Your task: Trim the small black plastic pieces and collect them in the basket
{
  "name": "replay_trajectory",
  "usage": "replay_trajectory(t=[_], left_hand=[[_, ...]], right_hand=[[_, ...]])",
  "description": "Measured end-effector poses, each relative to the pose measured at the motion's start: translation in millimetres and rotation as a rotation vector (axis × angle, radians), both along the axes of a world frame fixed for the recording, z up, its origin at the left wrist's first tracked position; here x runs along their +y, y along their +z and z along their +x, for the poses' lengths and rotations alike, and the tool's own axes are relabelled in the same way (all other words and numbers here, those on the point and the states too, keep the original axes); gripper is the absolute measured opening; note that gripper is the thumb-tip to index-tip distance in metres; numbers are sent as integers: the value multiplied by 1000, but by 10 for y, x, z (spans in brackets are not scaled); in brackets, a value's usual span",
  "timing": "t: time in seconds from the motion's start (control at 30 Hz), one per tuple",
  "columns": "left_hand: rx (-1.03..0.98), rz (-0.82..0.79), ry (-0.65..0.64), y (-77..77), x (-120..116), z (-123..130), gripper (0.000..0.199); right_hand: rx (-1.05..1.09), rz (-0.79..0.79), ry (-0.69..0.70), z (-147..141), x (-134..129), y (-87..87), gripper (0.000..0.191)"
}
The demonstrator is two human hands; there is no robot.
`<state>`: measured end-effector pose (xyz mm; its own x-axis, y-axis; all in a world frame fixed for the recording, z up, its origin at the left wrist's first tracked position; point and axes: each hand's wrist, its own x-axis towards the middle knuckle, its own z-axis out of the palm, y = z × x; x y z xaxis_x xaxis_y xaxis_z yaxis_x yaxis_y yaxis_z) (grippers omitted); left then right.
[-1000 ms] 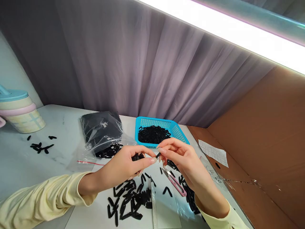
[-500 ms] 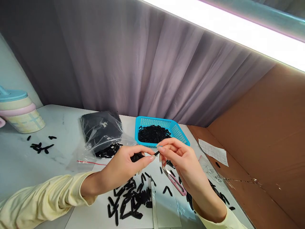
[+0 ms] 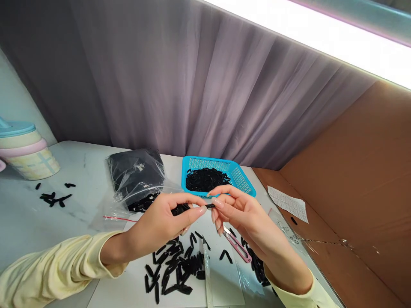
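Note:
A short black strip (image 3: 210, 206) is pinched at one end between the thumb and forefinger of my left hand (image 3: 171, 216). The thumb and fingers of my right hand (image 3: 242, 214) close on its other end. Both hands are above the white table, just in front of a blue plastic basket (image 3: 251, 188) with a heap of black strips (image 3: 207, 179) in it. Below my hands lies a loose spread of similar black pieces (image 3: 178, 267). Pink thread snips (image 3: 239, 247) rest beneath my right hand, their blades partly hidden by its fingers.
A clear zip bag (image 3: 136, 173) of black pieces lies left of the basket. At far left stands a tumbler (image 3: 30, 156) near a few loose pieces (image 3: 54, 199). A printed paper (image 3: 289, 203) is at right, by a brown panel (image 3: 359, 184). A narrow pale strip (image 3: 207, 273) lies in front.
My right hand's thumb has come onto the black strip, which now lies more level between both hands. My left hand has shifted slightly left.

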<state>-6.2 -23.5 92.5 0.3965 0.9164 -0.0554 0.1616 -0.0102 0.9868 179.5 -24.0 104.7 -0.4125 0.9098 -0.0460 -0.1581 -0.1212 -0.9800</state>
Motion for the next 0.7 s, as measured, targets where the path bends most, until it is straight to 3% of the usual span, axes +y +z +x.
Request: replay_trajectory(t=[0.27, 0.53, 0.7], left_hand=[[-25, -63, -29, 12, -15, -5, 33], [-10, 144, 5, -6, -11, 4, 25], [-42, 173, 21, -12, 6, -1, 22]], right_hand=[[21, -3, -19, -11, -16, 27, 20], [58, -75, -28, -54, -36, 34, 16], [-21, 46, -36, -54, -30, 20, 17]])
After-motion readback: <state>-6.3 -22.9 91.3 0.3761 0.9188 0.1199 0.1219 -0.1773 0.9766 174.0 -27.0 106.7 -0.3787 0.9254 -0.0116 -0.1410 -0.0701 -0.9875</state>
